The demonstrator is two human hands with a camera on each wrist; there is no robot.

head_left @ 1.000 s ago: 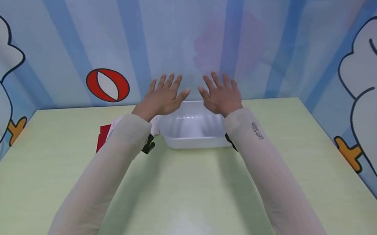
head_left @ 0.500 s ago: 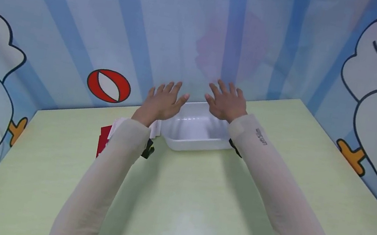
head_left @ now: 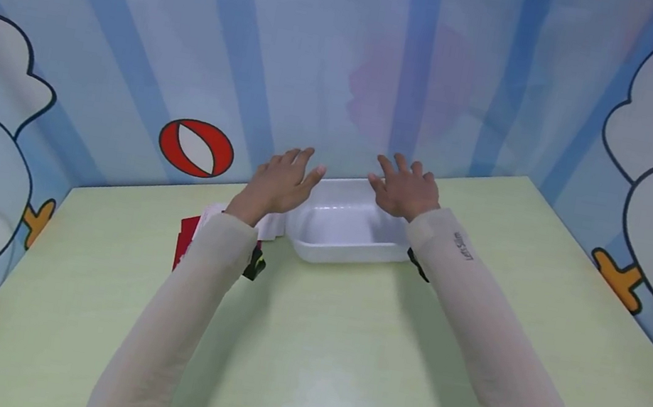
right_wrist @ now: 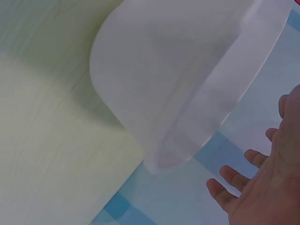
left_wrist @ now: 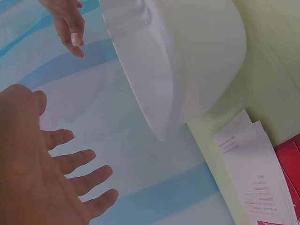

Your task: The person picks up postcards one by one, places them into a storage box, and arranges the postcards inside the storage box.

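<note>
A white plastic tub (head_left: 345, 246) stands at the far edge of the pale green table (head_left: 341, 350), against the blue striped wall. My left hand (head_left: 279, 185) hovers open above the tub's left end, fingers spread, holding nothing. My right hand (head_left: 403, 187) hovers open over the tub's right end. In the left wrist view the left hand (left_wrist: 42, 173) is apart from the tub (left_wrist: 187, 61). The right wrist view shows my right hand (right_wrist: 262, 187) beside the tub (right_wrist: 178, 79), not touching it.
White paper slips (left_wrist: 255, 173) lie fanned on a red card (head_left: 185, 241) just left of the tub, partly under my left sleeve. Cartoon-printed walls enclose the table at the back and on both sides.
Both hands have come down and drawn slightly apart, from in front of the wall to the level of the tub's rim. The tub has not moved.
</note>
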